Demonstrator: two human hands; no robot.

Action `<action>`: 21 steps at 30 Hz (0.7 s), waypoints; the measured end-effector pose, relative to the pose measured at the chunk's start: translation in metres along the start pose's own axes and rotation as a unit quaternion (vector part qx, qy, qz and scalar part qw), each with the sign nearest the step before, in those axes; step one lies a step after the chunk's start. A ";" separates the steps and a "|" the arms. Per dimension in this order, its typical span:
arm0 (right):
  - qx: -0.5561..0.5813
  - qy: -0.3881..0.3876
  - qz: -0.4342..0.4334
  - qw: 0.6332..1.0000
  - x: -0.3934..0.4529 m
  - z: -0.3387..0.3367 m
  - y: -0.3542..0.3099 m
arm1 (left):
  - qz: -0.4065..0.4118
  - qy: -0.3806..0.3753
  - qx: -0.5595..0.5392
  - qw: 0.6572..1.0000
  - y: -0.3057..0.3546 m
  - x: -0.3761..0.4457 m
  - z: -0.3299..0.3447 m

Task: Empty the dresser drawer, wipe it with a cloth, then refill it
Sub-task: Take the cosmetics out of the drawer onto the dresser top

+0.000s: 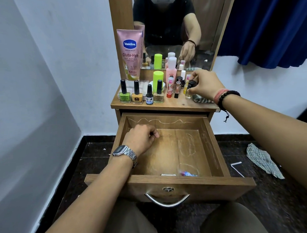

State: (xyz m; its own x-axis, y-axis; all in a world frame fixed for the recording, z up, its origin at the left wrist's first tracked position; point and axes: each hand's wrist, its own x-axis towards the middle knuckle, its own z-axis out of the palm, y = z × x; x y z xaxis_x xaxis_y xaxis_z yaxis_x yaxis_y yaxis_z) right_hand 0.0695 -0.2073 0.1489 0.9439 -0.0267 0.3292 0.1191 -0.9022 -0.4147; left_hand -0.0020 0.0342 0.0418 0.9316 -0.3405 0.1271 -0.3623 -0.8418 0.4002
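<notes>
Emptying is nearly done: our right hand (205,85) grasps a small black-capped bottle (190,89) at the right edge of the bench (166,105), while our left hand (141,139) pinches something tiny inside the drawer (214,145). Scraps remain by its front wall; next we judge the cloth (201,100), near the bench's right front corner, is needed.
</notes>
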 end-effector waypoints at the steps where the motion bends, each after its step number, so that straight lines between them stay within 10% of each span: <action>1: 0.001 -0.002 0.000 1.000 0.001 0.002 -0.001 | 0.000 0.000 0.000 1.000 0.000 0.000 0.000; 21: -0.018 -0.018 0.020 0.999 -0.006 0.025 0.005 | 0.007 0.008 0.000 1.000 0.001 -0.001 0.001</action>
State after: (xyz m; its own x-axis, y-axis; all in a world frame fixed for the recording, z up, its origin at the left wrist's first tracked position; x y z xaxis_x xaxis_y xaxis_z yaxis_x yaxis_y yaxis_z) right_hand 0.0722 -0.2011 0.1240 0.9585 -0.0480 0.2810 0.0704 -0.9153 -0.3966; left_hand -0.0030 0.0333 0.0412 0.9272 -0.3451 0.1460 -0.3744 -0.8369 0.3993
